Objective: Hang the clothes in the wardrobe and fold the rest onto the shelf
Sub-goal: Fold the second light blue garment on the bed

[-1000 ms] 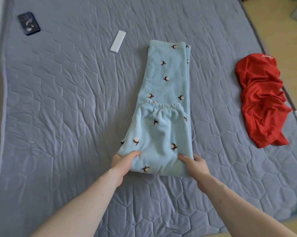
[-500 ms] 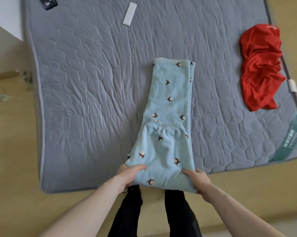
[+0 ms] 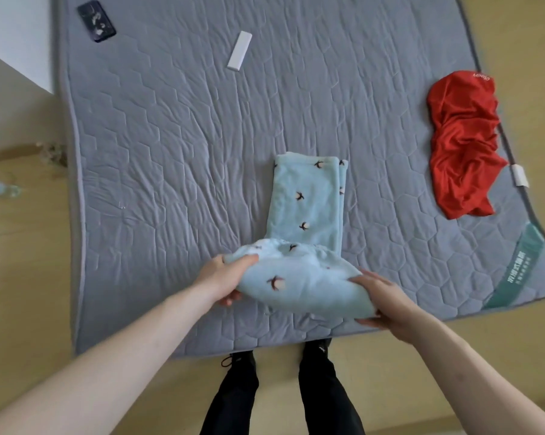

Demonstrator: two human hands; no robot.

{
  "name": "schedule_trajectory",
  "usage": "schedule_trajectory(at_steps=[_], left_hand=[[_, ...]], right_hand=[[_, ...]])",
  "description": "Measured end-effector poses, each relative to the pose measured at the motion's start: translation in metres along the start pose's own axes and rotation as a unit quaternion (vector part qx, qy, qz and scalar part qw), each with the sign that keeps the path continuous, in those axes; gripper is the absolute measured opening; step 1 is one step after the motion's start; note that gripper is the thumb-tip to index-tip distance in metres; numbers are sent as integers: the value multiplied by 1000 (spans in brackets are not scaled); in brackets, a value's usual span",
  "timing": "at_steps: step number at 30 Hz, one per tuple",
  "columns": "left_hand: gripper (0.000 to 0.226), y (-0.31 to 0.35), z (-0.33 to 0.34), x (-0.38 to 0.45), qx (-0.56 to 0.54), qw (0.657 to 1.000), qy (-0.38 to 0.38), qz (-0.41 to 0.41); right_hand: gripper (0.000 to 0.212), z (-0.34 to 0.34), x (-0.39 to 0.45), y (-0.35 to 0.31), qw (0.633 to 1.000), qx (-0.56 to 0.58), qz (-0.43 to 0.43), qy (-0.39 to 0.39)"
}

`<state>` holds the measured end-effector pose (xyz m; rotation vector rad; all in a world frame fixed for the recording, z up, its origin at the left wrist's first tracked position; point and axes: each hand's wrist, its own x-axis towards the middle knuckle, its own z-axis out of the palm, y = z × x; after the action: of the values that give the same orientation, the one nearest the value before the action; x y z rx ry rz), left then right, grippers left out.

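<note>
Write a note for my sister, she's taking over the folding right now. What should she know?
Left hand grips the near left end of the blue pants; right hand grips the near right end. That end is lifted off the grey mat; the far end lies flat on it.
Red garment lies crumpled at the mat's right edge, untouched.
Done: pants partly folded.
Left: finish the fold, shelve them, then handle the red garment. Wardrobe and shelf are out of view.
</note>
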<state>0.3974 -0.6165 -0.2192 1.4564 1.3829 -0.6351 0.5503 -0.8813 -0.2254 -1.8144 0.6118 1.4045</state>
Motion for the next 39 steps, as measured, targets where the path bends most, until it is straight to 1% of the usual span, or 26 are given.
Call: schedule_trajectory(at_steps=[1, 4, 6, 10, 12, 13, 15, 16, 17, 18, 19, 21, 23, 24, 25, 26, 27, 28, 29, 31, 33, 34, 36, 38, 39], left_hand=[[52, 18, -2, 11, -3, 1000, 10, 12], [56, 73, -8, 42, -15, 999, 31, 22], [60, 107, -12, 61, -26, 999, 32, 20], [59, 161, -10, 100, -96, 995, 0, 27], [57, 175, -6, 119, -128, 991, -1, 40], [57, 176, -3, 128, -132, 990, 9, 49], [55, 167, 8, 145, -97, 992, 42, 67], [53, 158, 15, 152, -65, 994, 51, 75], [52, 146, 22, 157, -34, 995, 50, 79], [58, 131, 30, 164, -15, 996, 41, 73], [72, 116, 38, 169, -5, 998, 31, 56], [104, 87, 53, 181, 5, 1000, 16, 12], [119, 63, 70, 194, -4, 1000, -7, -27], [119, 52, 79, 201, -15, 999, -21, -42], [110, 44, 88, 206, -25, 998, -36, -51], [95, 38, 98, 210, -35, 997, -48, -53], [80, 34, 107, 211, -42, 997, -53, -46], [71, 31, 116, 214, -45, 997, -48, -42], [68, 30, 125, 214, -49, 997, -36, -41], [74, 28, 142, 209, -68, 996, 2, -55], [63, 24, 159, 191, -103, 993, 20, -59], [54, 20, 167, 177, -118, 991, 17, -61], [38, 8, 188, 140, -134, 989, -12, -67], [30, -2, 212, 102, -100, 991, -68, -65], [32, -6, 224, 85, -66, 990, -113, -60]], right_hand=[[27, -2, 5, -17, 1000, 7, -3, 4], [24, -8, 28, -64, 998, 50, 27, -10], [19, -13, 40, -96, 996, 83, 31, -17], [19, -22, 72, -148, 980, 196, -15, 15], [26, -21, 90, -164, 966, 253, -53, 24], [28, -19, 100, -166, 964, 256, -69, 33], [31, -12, 117, -159, 974, 192, -98, 71], [37, -8, 129, -148, 980, 141, -108, 89], [48, -4, 140, -133, 985, 85, -109, 105], [63, 0, 151, -114, 987, 38, -101, 118], [77, 4, 159, -94, 988, -8, -85, 127], [89, 12, 173, -53, 988, -57, -40, 135], [98, 21, 186, -12, 991, -34, 25, 126], [101, 26, 191, 6, 992, -8, 62, 112], [100, 31, 194, 19, 991, 23, 98, 90], [95, 36, 199, 28, 988, 53, 127, 64], [89, 41, 202, 34, 986, 78, 145, 38], [84, 46, 208, 37, 984, 99, 150, 18], [80, 50, 213, 39, 982, 119, 145, 3], [73, 56, 220, 38, 978, 170, 122, -10], [63, 57, 218, 30, 968, 228, 103, -4], [55, 54, 215, 26, 962, 259, 92, 8], [41, 44, 204, 20, 953, 288, 70, 68], [35, 27, 192, 24, 951, 257, 50, 161], [32, 17, 184, 29, 954, 225, 37, 197]])
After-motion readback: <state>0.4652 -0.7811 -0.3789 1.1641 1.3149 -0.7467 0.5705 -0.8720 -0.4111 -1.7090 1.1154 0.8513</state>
